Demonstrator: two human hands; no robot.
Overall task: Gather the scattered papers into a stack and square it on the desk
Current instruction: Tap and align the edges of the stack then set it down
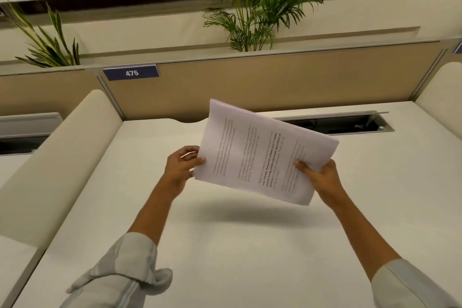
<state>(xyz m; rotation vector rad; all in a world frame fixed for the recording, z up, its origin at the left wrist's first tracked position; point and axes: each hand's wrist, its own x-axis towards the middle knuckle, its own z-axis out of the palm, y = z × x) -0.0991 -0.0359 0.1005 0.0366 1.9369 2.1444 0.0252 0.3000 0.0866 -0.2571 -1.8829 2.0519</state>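
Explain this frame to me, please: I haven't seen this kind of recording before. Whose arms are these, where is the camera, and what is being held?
There is no machine: a person wears one wide-angle camera on the head, looking forward and down, so the arms are their own. The left hand and the right hand each grip one side of a stack of printed papers, raised above the white desk; its shadow falls beneath it. No loose sheets show on the desk. Behind are a tan partition with a sign reading 475, an open cable tray, and plants.
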